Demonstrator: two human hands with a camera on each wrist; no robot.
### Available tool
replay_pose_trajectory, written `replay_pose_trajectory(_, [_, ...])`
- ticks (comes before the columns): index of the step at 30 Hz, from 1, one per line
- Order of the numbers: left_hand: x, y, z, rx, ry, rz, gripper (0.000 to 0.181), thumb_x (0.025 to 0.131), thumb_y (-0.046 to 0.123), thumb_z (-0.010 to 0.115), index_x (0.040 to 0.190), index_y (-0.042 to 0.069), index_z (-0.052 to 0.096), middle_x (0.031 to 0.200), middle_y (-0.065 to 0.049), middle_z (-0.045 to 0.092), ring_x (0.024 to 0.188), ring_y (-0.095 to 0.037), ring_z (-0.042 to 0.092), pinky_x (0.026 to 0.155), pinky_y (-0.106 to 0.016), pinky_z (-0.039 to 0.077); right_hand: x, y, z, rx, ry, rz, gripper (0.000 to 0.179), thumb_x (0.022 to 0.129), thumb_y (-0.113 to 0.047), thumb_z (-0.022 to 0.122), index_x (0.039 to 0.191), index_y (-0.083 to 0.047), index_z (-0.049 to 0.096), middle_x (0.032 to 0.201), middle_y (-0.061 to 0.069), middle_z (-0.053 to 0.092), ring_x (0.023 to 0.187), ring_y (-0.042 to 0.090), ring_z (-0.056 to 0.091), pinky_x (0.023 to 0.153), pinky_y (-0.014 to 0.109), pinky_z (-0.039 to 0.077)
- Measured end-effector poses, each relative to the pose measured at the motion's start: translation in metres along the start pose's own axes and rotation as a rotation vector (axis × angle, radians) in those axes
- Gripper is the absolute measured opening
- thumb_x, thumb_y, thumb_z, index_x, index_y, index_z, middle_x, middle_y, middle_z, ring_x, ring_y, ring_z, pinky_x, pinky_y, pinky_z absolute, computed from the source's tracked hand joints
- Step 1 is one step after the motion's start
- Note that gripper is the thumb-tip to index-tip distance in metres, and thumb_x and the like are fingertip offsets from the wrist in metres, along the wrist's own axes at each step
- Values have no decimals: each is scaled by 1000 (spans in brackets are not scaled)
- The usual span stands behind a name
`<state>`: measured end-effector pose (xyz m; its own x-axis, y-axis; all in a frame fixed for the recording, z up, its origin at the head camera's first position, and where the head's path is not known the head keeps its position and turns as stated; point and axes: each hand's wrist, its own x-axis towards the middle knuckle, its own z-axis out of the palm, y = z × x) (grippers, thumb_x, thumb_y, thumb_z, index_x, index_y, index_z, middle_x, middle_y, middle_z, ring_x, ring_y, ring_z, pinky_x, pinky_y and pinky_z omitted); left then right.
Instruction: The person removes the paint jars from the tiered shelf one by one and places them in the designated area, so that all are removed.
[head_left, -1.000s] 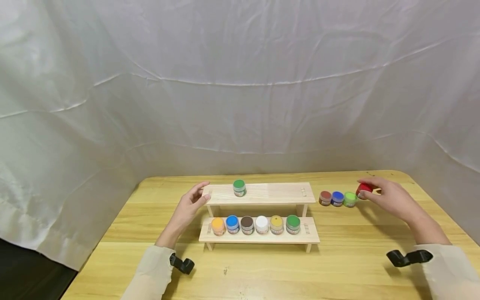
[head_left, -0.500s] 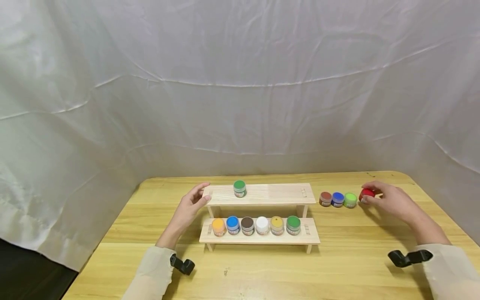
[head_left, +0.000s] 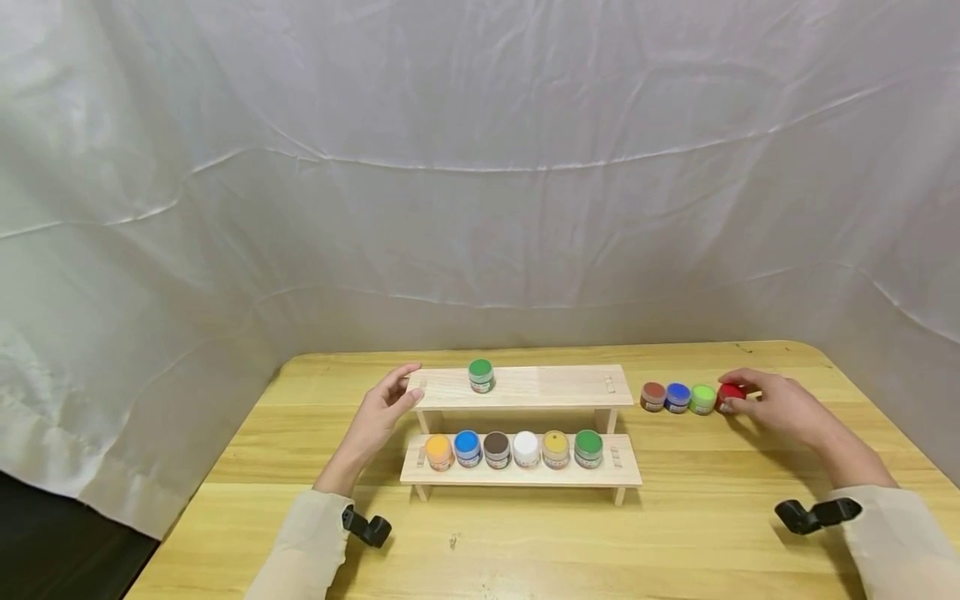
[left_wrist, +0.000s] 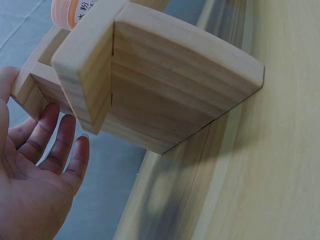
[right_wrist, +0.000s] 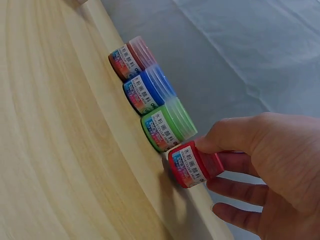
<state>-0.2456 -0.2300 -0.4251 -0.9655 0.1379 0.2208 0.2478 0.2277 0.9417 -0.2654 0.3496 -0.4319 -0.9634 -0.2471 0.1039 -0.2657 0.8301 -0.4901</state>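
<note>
At the right, my right hand (head_left: 780, 408) pinches a red paint jar (right_wrist: 186, 165) by its lid, between thumb and fingers. This jar stands at the end of a row, right beside a light green paint jar (right_wrist: 167, 125). Beyond that come a blue paint jar (right_wrist: 149, 90) and a brownish-red paint jar (right_wrist: 131, 58). My left hand (head_left: 377, 414) grips the left end of a two-tier wooden display rack (head_left: 555, 385), at its upper shelf. In the left wrist view the rack's end panel (left_wrist: 170, 75) shows from the side.
A green paint jar (head_left: 482, 377) stands on the upper shelf. Several jars line the lower shelf, from an orange jar (head_left: 439, 452) to another green jar (head_left: 588, 448). A pale curtain (head_left: 480, 208) hangs behind the wooden table (head_left: 540, 542).
My right hand has lowered the red jar and shifted it slightly, so it now stands close against the light green jar. The left hand stays at the rack.
</note>
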Motion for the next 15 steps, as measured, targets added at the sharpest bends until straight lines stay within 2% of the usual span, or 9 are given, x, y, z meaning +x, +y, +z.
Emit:
replay_pose_trajectory(5, [0,5,0,2,-4,-16,48,98,8,59,144,1,45,100,-7,52,86,-15,50,82,-35,45,1,1,3,16,-13,-11,45,94,-30,68,126,-1,59,113,23,63,100,42,61,77,50,47])
replay_pose_trajectory(11, [-8,28,3,10,-12,-14,47,98,5,58,142,-3,44,97,-6,52,85,-14,50,80,-30,45,3,1,5,11,-16,-5,44,94,-30,66,127,-1,59,113,23,63,99,39,62,72,40,45])
replay_pose_trajectory(15, [-10,32,4,9,-13,-18,47,98,5,58,142,-3,44,97,-6,52,85,-14,50,79,-28,44,3,1,5,15,-20,-6,43,95,-28,66,127,0,58,113,23,63,97,38,62,70,37,45])
